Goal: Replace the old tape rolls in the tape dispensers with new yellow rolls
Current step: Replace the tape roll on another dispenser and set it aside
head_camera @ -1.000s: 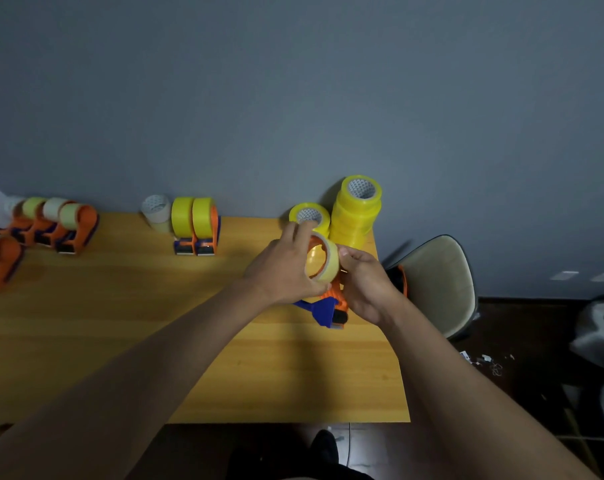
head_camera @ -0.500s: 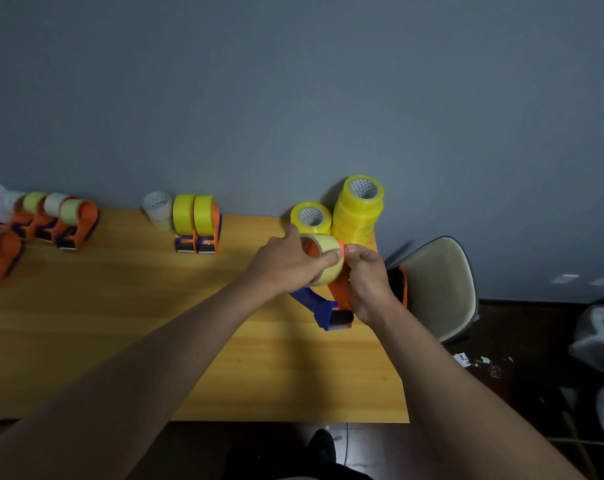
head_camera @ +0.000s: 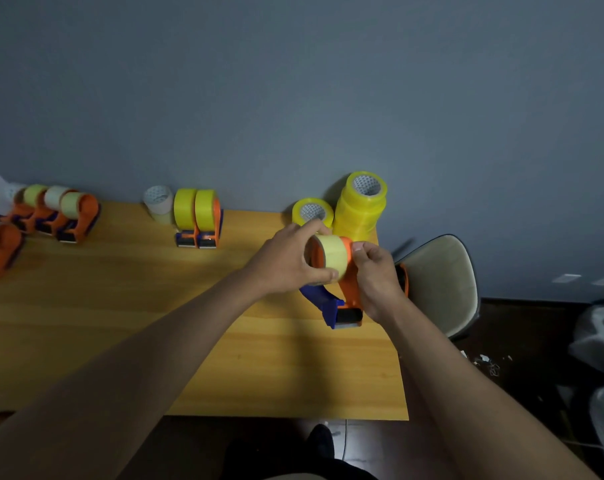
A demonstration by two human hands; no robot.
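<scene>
My left hand grips a pale, thin old tape roll that sits on an orange tape dispenser with a blue handle, held above the right end of the wooden table. My right hand holds the dispenser's orange frame from the right. Behind them, against the wall, stand a single new yellow roll and a stack of yellow rolls.
Two dispensers with yellow rolls stand at the back middle beside a pale loose roll. Several dispensers with pale rolls line the far left. A chair stands past the table's right edge. Another dispenser's orange part shows behind my right hand.
The dispenser has tilted upright and shifted slightly right. My left hand has slid round the old roll, which now stands a little out from the orange frame.
</scene>
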